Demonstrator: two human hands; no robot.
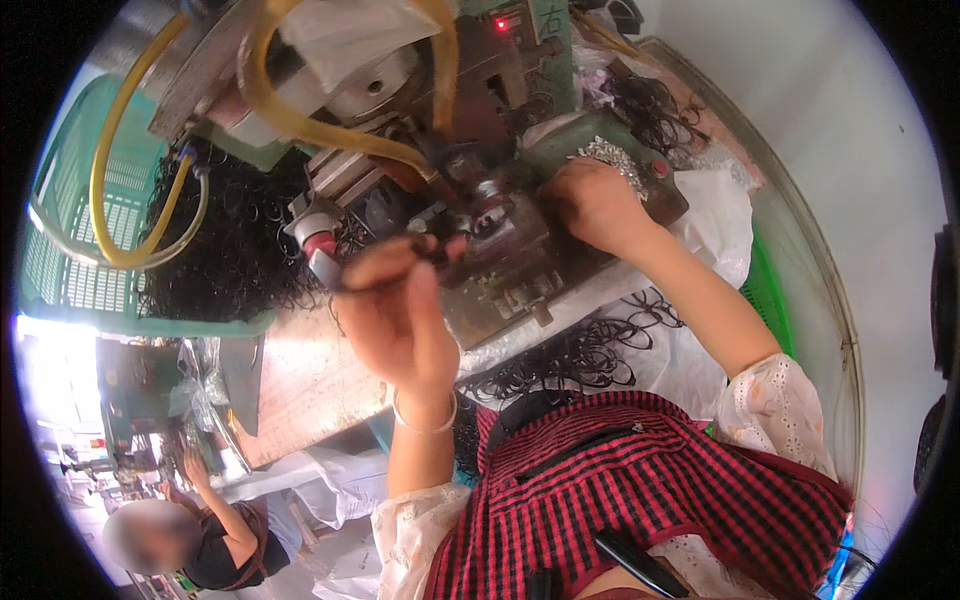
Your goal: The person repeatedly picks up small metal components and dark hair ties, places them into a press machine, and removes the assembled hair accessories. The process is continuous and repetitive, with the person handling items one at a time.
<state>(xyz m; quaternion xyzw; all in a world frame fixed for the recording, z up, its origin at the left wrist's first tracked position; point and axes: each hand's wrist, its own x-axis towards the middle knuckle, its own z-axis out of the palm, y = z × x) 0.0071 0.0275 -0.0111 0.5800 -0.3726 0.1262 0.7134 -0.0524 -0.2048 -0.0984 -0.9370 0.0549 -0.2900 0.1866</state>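
My left hand [400, 325] is raised at the near left of a metal machine block [510, 240]. Its thumb and fingers curl together beside the block, blurred, with something thin and dark at the fingertips. My right hand [600, 208] bends down over a green metal tray [560, 135], touching the edge of a heap of small silvery metal pieces [612, 160]. Its fingers are drawn together, and what they hold is hidden. Between the hands, the machine's small work spot [487, 220] catches the light.
Yellow hoses [285, 120] loop over the machine. Thin black loops fill a green basket [100, 290] at left, and more black loops [570, 355] lie before the block. A red-and-white cylindrical part [318, 240] stands near my left hand. Another person [235, 540] works at lower left.
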